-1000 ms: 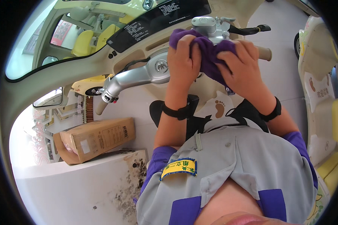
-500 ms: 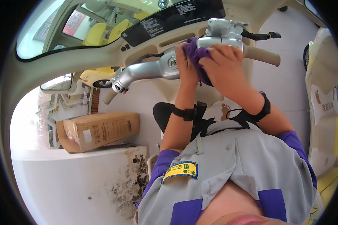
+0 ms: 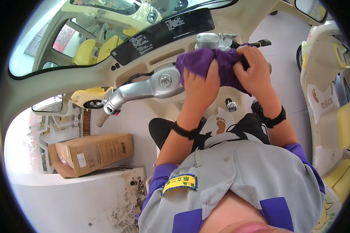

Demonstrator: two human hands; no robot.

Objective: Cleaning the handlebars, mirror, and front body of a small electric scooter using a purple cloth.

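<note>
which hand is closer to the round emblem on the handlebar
Left. The left hand is on the purple cloth, just right of the round emblem; the right hand grips the cloth farther right.

Pale tiled floor (image 3: 287,79); stained white counter (image 3: 74,202), seemingly; bright glare (image 3: 21,143) left.

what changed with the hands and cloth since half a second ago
The left hand and right hand have moved apart, spreading the bunched purple cloth wider between them. Both still hold it. The silver handlebar and cardboard box look unmoved.
</note>
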